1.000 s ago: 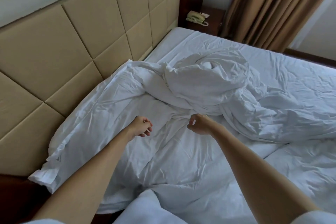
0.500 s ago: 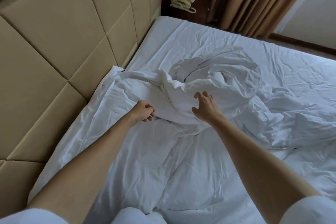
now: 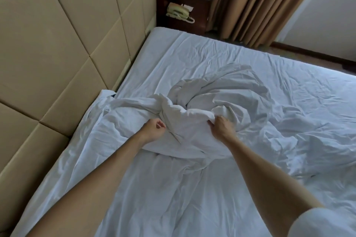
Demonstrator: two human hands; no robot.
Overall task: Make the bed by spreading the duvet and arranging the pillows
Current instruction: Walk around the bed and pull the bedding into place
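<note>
From my remote seat I see the white duvet (image 3: 202,113) bunched in a twisted heap near the middle of the bed, its near part lying flatter toward the padded tan headboard (image 3: 63,48) on the left. My right hand (image 3: 221,127) has its fingers curled round a raised fold of the duvet, the cloth gathered over the knuckles. My left hand (image 3: 154,130) is clenched into a fist just beside the heap, resting on the duvet; whether any fabric is pinched inside that fist I cannot tell (the fingers hide the palm). Both bare forearms reach in from the bottom of the view. Beyond the heap the wrinkled white bed sheet (image 3: 192,57) lies exposed up to the far corner of the mattress. Past that corner a beige telephone (image 3: 179,12) sits on a dark wooden nightstand (image 3: 198,4), with brown curtains (image 3: 260,2) hanging to its right.
</note>
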